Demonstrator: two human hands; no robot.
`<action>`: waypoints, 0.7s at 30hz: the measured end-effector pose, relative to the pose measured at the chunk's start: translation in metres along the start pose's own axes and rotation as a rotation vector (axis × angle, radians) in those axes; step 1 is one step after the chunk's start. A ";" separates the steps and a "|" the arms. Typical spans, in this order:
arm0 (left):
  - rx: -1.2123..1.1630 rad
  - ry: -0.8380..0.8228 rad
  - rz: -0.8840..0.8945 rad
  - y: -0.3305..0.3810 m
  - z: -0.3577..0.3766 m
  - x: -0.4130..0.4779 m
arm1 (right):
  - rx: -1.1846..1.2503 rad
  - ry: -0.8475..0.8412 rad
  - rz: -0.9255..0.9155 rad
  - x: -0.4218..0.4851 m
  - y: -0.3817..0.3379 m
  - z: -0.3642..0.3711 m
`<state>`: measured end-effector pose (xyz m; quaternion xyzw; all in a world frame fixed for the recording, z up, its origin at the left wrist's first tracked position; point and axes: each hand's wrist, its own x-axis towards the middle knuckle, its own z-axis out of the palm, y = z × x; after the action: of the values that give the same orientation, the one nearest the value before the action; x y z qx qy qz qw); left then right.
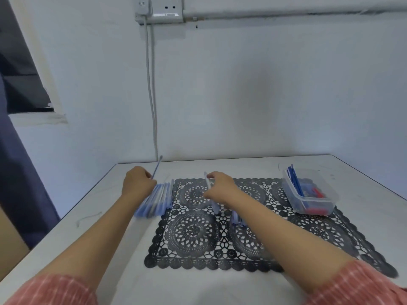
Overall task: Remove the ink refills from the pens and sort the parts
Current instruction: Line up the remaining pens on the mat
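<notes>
Just above the left hand [138, 183], a thin blue ink refill [156, 167] slants up and away. Its lower end is lost inside the curled fingers, which close round it in a loose fist. The left forearm reaches straight forward over the white table [123, 249], knuckles turned up.

The right hand [220, 187] is level with the left and well apart from it. Its wrist is bent inward, and its fingers and thumb pinch a pale pen barrel [207, 180]. The top of the barrel pokes out above the fingertips, and its lower part slopes back under the palm. Both hands are blurred, so the finer finger placement cannot be told.

Directly beneath and just right of the left hand lies a row of pens [155, 201], pale blue and side by side, at the left edge of a black lace placemat [193, 232]. A few more pens [236, 217] lie on the placemat, tucked against the right forearm.

Far to the right of the right hand, a clear plastic tub [317, 202] sits on the placemat's corner. It holds blue refills [294, 179] leaning against its far-left corner, with red and blue pieces [317, 192] on the bottom.

Pink striped sleeves [55, 289] cover both upper arms. On the wall beyond the hands, a grey cable [152, 84] drops from a socket [167, 9].
</notes>
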<state>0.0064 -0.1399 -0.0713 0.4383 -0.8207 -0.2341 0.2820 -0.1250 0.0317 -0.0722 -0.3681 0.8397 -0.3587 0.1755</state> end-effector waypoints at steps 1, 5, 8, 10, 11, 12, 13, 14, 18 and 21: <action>-0.027 -0.027 0.017 0.010 0.002 -0.003 | 0.007 0.015 -0.001 -0.005 0.004 -0.008; -0.140 -0.204 0.070 0.048 0.024 -0.023 | -0.005 0.079 0.024 -0.017 0.024 -0.037; -0.153 -0.290 0.090 0.067 0.048 -0.041 | -0.045 0.103 0.054 -0.021 0.037 -0.047; -0.130 -0.342 0.097 0.076 0.061 -0.053 | -0.089 0.100 0.068 -0.023 0.045 -0.050; -0.093 -0.367 0.110 0.080 0.067 -0.059 | -0.113 0.095 0.076 -0.024 0.050 -0.052; -0.047 -0.389 0.128 0.084 0.072 -0.064 | -0.128 0.089 0.083 -0.025 0.054 -0.053; -0.009 -0.399 0.146 0.087 0.077 -0.068 | -0.143 0.082 0.089 -0.027 0.057 -0.054; 0.017 -0.404 0.151 0.090 0.081 -0.071 | -0.152 0.077 0.092 -0.028 0.059 -0.054; 0.027 -0.435 0.145 0.099 0.094 -0.084 | -0.144 0.077 0.130 -0.034 0.064 -0.054; -0.013 -0.455 0.123 0.103 0.100 -0.087 | -0.131 0.079 0.131 -0.036 0.064 -0.054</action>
<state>-0.0810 0.0003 -0.1025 0.3215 -0.8868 -0.3143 0.1065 -0.1623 0.1138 -0.0811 -0.3085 0.8899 -0.3049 0.1412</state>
